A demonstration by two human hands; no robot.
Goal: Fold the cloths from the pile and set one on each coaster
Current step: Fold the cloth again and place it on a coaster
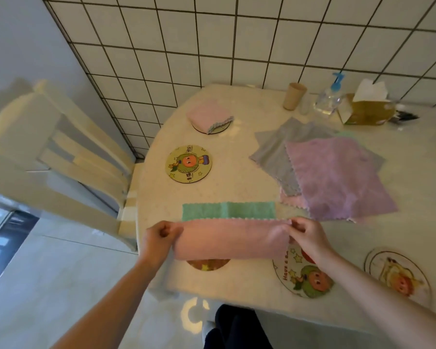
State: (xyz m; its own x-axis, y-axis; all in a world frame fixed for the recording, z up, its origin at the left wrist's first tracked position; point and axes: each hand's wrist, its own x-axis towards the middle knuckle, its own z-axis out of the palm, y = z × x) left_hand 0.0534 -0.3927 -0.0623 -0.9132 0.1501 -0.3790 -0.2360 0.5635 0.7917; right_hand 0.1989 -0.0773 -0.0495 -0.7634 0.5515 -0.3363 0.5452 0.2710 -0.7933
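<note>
Now 1 cloth (230, 239), pink over green, is half-folded at the table's (249, 192) near edge; the left hand (159, 239) and right hand (306, 236) each pinch an end. Beside it lies 1 pile (337, 172). Of 5 coasters, 1 far coaster (218, 128) carries 1 folded cloth (208, 115).

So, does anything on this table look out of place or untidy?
Only slightly: the folded pink cloth sits off-centre on its coaster, overhanging at the far left. The pile is fanned out unevenly. No spill or damage shows.
</note>
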